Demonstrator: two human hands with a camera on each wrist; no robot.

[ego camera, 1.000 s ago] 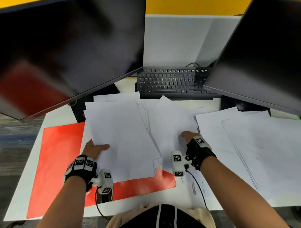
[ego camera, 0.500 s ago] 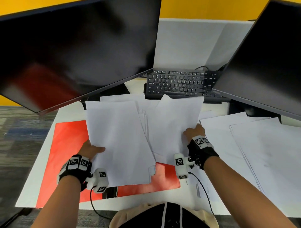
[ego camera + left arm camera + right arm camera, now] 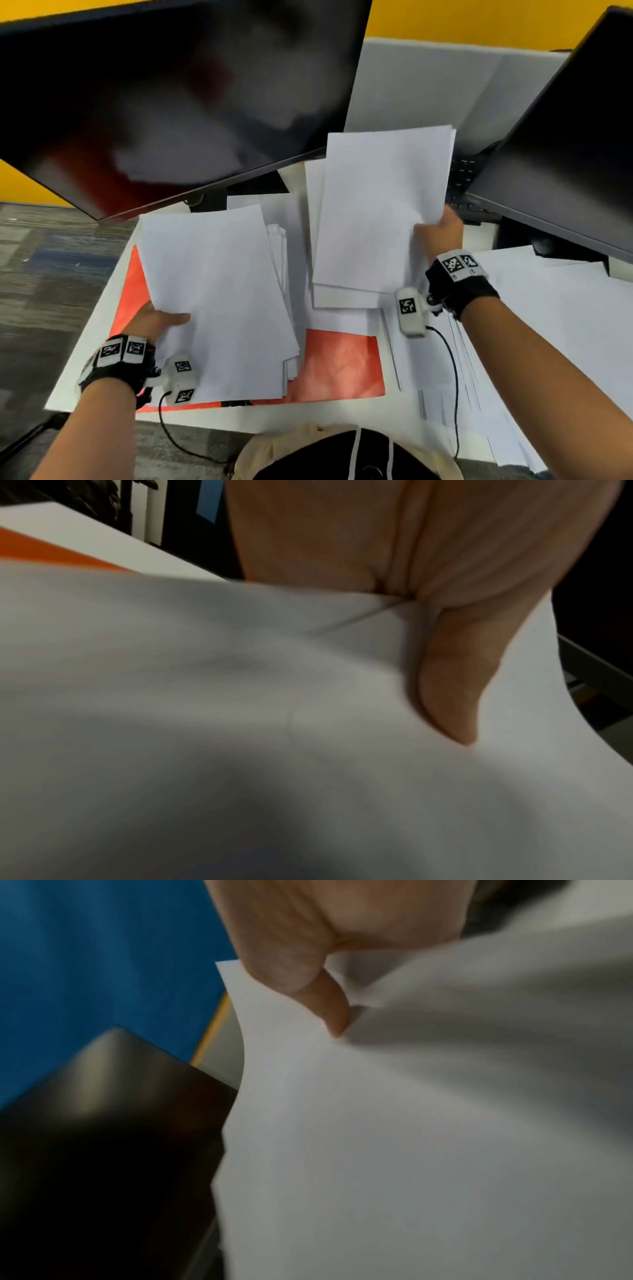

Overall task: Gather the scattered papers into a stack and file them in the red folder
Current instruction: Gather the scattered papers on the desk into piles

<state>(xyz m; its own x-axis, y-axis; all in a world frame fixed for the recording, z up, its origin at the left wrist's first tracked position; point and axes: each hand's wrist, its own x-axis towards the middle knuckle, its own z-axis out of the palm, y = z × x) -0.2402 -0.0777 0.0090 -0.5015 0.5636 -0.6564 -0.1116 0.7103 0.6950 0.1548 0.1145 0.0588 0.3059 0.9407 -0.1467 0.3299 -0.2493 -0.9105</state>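
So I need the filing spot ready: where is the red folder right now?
In the head view the red folder lies flat on the desk's left half, mostly covered by the paper bundle that the left hand holds.

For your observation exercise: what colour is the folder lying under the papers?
Red-orange; the folder shows best in the head view.

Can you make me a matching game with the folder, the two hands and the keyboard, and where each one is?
Things:
1. folder
2. left hand
3. right hand
4. keyboard

Places:
a. grips the raised sheets near the right monitor
b. lies flat on the desk under papers
c. sits at the back, mostly hidden behind sheets
d. holds the paper stack above the folder

Pairs: 1-b, 2-d, 3-a, 4-c
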